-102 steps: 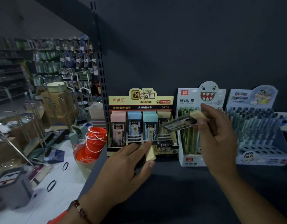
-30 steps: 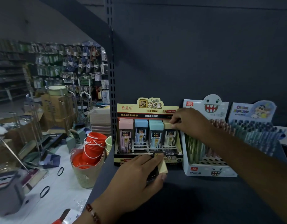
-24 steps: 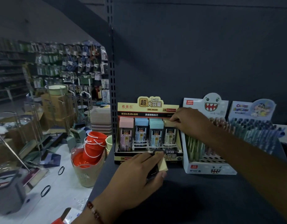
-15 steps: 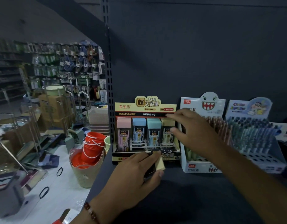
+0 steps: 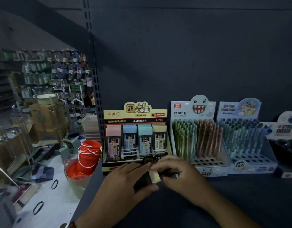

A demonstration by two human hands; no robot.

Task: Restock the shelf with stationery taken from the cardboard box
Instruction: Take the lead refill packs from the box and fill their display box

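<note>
Two hands, left (image 5: 125, 180) and right (image 5: 179, 175), fingers pinching boxy yellow-capped lead case (image 5: 154, 176) above shelf (image 5: 240, 203).

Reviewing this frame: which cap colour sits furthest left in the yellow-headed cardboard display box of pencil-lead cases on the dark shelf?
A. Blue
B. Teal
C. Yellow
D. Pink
D. In the yellow-headed cardboard display box, the pink-capped lead case stands at the left end, followed rightward by the blue-capped case, the teal-capped case and the yellow-capped case.
</note>
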